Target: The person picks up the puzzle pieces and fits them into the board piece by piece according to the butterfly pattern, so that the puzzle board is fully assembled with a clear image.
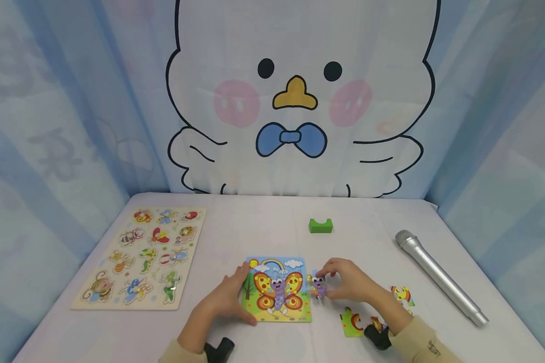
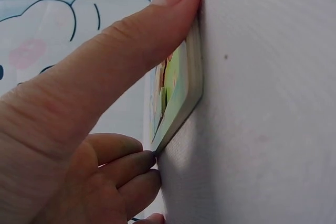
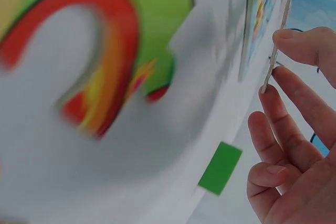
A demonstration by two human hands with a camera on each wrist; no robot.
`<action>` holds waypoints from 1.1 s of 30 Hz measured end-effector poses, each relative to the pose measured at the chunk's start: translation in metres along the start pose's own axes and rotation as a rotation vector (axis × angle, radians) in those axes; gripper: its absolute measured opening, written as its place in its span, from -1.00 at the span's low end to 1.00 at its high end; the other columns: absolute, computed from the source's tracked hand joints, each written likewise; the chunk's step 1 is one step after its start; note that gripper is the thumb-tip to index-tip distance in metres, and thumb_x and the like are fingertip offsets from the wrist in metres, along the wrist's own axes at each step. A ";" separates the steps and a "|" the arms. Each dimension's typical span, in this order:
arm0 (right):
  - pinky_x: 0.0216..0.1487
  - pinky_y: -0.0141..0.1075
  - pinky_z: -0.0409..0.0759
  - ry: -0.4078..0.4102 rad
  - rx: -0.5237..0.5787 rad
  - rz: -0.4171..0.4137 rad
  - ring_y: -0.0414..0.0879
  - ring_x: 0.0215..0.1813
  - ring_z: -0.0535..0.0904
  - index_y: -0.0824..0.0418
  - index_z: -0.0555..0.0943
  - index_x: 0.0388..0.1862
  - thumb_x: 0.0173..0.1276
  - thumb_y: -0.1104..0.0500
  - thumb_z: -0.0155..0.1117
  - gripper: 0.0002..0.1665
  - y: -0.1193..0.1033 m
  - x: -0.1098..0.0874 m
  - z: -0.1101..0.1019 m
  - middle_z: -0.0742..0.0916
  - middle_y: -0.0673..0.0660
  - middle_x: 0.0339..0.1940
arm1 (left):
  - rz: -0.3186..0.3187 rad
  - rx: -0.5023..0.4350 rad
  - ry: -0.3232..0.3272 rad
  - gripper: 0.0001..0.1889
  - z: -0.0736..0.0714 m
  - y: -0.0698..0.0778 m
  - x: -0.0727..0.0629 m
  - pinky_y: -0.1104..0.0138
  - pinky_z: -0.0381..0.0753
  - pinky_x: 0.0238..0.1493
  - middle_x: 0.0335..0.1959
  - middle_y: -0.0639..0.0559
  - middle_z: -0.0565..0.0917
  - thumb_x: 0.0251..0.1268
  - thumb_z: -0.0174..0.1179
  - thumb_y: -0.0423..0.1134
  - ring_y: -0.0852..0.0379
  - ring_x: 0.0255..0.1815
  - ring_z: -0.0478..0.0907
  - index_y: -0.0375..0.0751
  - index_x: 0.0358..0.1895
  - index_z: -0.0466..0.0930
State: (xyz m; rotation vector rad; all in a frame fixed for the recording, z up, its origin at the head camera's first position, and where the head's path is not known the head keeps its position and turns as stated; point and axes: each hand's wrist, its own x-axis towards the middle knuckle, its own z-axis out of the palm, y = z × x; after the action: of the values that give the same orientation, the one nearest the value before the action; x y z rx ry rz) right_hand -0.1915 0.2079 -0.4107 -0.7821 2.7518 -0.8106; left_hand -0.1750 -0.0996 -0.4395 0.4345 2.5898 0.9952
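In the head view a square butterfly puzzle board (image 1: 279, 314) lies flat at the middle front of the table. My left hand (image 1: 224, 298) rests at its left side, the thumb along the near left corner and the fingers by the far left corner. The left wrist view shows the straight thumb (image 2: 131, 38) over the board's edge (image 2: 191, 77). Just right of the board, my right hand (image 1: 351, 282) pinches a puzzle piece (image 1: 319, 287) with a purple butterfly body. The right wrist view shows that piece edge-on between thumb and fingertips; its other fingers are loosely bent.
Loose puzzle pieces (image 1: 350, 322) lie beneath and beside the right forearm. A silver microphone (image 1: 442, 277) lies at the right. Behind the board stands a green notched block (image 1: 321, 227). A large insect puzzle board (image 1: 138, 302) lies at the left. A printed curtain (image 1: 290, 171) hangs behind the table.
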 end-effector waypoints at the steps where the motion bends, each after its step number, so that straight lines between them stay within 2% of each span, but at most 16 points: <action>1: -0.18 -0.16 0.51 -0.001 -0.005 -0.009 -0.07 -0.20 0.46 0.17 0.66 -0.15 -0.05 0.22 0.45 -0.61 -0.002 0.003 0.002 0.61 -0.07 -0.24 | 0.008 0.002 0.002 0.31 0.000 0.000 0.000 -0.07 -0.15 0.37 0.40 -0.32 0.02 -0.53 0.58 -0.07 -0.19 0.41 -0.08 -0.42 0.39 -0.08; 15: -0.26 -0.33 0.47 -0.037 -0.027 -0.097 -0.08 -0.28 0.46 0.21 0.68 -0.17 -0.11 0.24 0.44 -0.59 -0.028 0.037 0.025 0.60 -0.02 -0.32 | 0.052 0.032 -0.011 0.28 -0.002 -0.001 -0.001 -0.08 -0.13 0.37 0.40 -0.34 0.02 -0.49 0.57 -0.06 -0.20 0.41 -0.07 -0.46 0.38 -0.07; 24: -0.11 -0.20 0.50 -0.098 -0.042 -0.024 -0.10 -0.19 0.45 0.18 0.68 -0.17 -0.06 0.20 0.46 -0.62 -0.044 0.052 0.034 0.59 -0.02 -0.26 | 0.040 0.028 -0.012 0.30 -0.001 0.000 -0.001 -0.09 -0.13 0.36 0.40 -0.33 0.02 -0.51 0.57 -0.04 -0.20 0.41 -0.07 -0.45 0.38 -0.08; 33: -0.12 -0.27 0.51 -0.129 -0.115 0.005 -0.15 -0.21 0.46 0.14 0.70 -0.18 -0.07 0.14 0.48 -0.61 -0.057 0.061 0.039 0.59 -0.02 -0.26 | 0.039 0.018 -0.012 0.29 -0.002 0.000 -0.001 -0.10 -0.14 0.36 0.39 -0.34 0.02 -0.50 0.57 -0.05 -0.21 0.41 -0.07 -0.46 0.38 -0.08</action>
State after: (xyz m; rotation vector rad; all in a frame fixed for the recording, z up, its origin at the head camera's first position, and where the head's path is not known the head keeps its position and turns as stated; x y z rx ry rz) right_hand -0.2064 0.1174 -0.4136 -0.8181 2.7024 -0.5833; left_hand -0.1744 -0.1012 -0.4382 0.4965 2.5904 0.9795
